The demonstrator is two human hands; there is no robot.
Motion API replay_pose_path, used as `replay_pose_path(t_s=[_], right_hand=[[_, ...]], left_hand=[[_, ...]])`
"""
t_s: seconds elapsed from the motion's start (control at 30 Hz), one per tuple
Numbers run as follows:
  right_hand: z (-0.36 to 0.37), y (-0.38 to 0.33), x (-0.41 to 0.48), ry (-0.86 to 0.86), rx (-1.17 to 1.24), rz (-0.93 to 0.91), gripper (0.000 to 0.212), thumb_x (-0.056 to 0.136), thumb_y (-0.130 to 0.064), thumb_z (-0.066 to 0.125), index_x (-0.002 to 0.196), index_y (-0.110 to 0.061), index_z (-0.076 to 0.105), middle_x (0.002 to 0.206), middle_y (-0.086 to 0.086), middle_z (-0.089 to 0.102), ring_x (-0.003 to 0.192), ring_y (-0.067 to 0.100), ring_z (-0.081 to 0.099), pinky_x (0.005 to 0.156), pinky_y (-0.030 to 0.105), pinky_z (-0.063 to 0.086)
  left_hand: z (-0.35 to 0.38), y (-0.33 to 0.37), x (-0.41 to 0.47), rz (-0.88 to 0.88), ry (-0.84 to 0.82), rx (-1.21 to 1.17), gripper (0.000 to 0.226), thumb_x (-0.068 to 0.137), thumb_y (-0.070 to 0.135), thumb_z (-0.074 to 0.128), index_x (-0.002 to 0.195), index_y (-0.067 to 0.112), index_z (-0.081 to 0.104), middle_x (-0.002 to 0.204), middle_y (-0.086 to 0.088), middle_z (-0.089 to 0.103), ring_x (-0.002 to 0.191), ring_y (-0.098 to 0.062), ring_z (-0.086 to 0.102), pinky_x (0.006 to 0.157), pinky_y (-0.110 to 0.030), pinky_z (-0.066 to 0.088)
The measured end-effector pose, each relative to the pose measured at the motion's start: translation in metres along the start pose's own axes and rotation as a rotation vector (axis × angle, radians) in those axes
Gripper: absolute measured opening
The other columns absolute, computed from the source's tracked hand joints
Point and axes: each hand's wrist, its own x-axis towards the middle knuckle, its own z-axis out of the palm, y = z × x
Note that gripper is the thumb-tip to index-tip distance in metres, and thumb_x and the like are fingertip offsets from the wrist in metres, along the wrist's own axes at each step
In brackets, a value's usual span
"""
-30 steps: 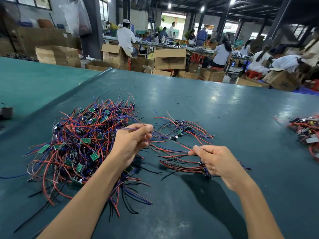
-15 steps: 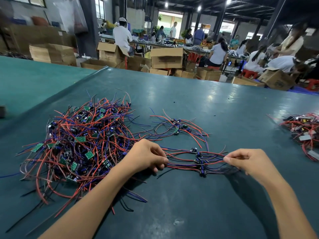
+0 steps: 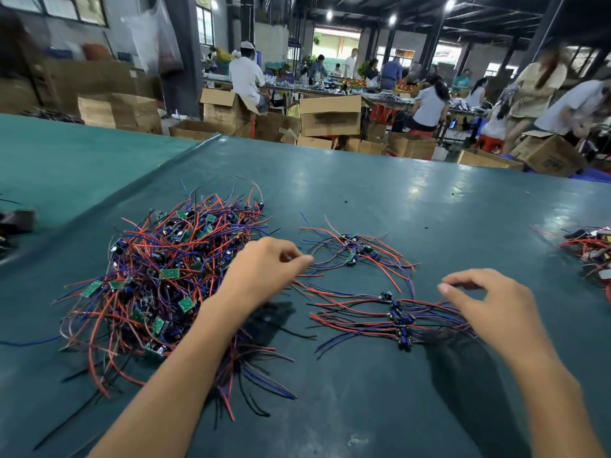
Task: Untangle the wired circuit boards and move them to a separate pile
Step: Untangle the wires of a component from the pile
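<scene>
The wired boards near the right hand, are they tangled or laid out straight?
Laid out straight: the wired boards sit in a line, their wires running sideways, nearly parallel.

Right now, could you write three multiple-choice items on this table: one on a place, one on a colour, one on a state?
1. The big tangled pile lies:
A) on the person's left side
B) on the person's far right
C) at the far edge of the table

2. The small circuit boards in that pile are:
A) white
B) yellow
C) green

3. The straightened bundle near the right hand is:
A) lifted in the air
B) lying flat on the table
C) wound into a coil

Answers:
1 A, it spreads to the left of the left hand.
2 C, green squares show among the red and blue wires.
3 B, its wires rest stretched out on the table surface.
</scene>
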Motion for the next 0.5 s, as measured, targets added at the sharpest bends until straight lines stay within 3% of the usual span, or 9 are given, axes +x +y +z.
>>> replay_pose_path(t_s=[0.07,0.1,0.17,0.23,0.3,0.4,0.5], right_hand=[[0.011,-0.031,0.0,0.06,0.105,-0.116,0.011,0.083,-0.015,0.078,0.081,-0.025,0.076,0.085,-0.015,0.071,0.082,-0.002,0.064,0.075,0.004,0.039],[0.021,-0.048,-0.001,0.076,0.142,-0.173,0.01,0.085,-0.015,0.076,0.081,-0.023,0.077,0.084,-0.013,0.072,0.081,-0.001,0.064,0.075,0.004,0.041],[0.053,-0.082,-0.007,0.054,0.14,-0.292,0.01,0.09,-0.019,0.071,0.081,-0.02,0.076,0.084,-0.005,0.073,0.078,0.008,0.064,0.079,0.022,0.049],[0.094,-0.115,-0.019,-0.086,0.079,-0.389,0.016,0.095,-0.028,0.062,0.088,-0.017,0.072,0.09,0.001,0.072,0.085,0.023,0.064,0.078,0.037,0.051],[0.134,-0.138,-0.034,-0.183,-0.028,-0.441,0.019,0.097,-0.033,0.053,0.104,-0.02,0.065,0.102,0.003,0.069,0.093,0.029,0.064,0.075,0.039,0.051],[0.174,-0.15,-0.058,-0.211,-0.127,-0.447,0.028,0.098,-0.035,0.042,0.117,-0.021,0.057,0.11,0.005,0.066,0.097,0.031,0.065,0.073,0.041,0.05],[0.182,-0.149,-0.07,-0.161,-0.119,-0.504,0.026,0.093,-0.032,0.048,0.105,-0.019,0.066,0.096,0.006,0.067,0.083,0.031,0.065,0.063,0.038,0.049]], left_hand=[[-0.019,-0.012,0.009,-0.016,0.138,0.054,0.019,0.091,0.044,0.067,0.09,0.028,0.077,0.079,0.008,0.072,0.083,-0.019,0.067,0.078,-0.031,0.053],[-0.026,-0.02,0.012,-0.013,0.154,0.068,0.014,0.092,0.037,0.068,0.093,0.027,0.077,0.08,0.007,0.07,0.085,-0.02,0.067,0.079,-0.03,0.052],[-0.033,-0.036,0.016,-0.024,0.054,0.137,0.018,0.089,0.029,0.071,0.105,0.021,0.076,0.085,0.005,0.066,0.092,-0.022,0.066,0.084,-0.028,0.048],[-0.034,-0.048,0.018,-0.053,-0.133,0.29,0.034,0.086,0.041,0.074,0.115,0.024,0.073,0.1,0.002,0.067,0.106,-0.024,0.061,0.097,-0.032,0.045],[-0.028,-0.053,0.017,-0.067,-0.234,0.477,0.041,0.084,0.057,0.071,0.119,0.035,0.068,0.115,0.001,0.063,0.119,-0.027,0.05,0.102,-0.039,0.042],[-0.018,-0.054,0.012,-0.023,-0.202,0.6,0.036,0.084,0.059,0.068,0.113,0.039,0.068,0.12,0.004,0.059,0.119,-0.027,0.045,0.097,-0.04,0.039],[-0.015,-0.053,0.011,0.012,-0.147,0.602,0.023,0.087,0.052,0.069,0.103,0.036,0.071,0.116,0.006,0.06,0.117,-0.025,0.048,0.095,-0.04,0.038]])
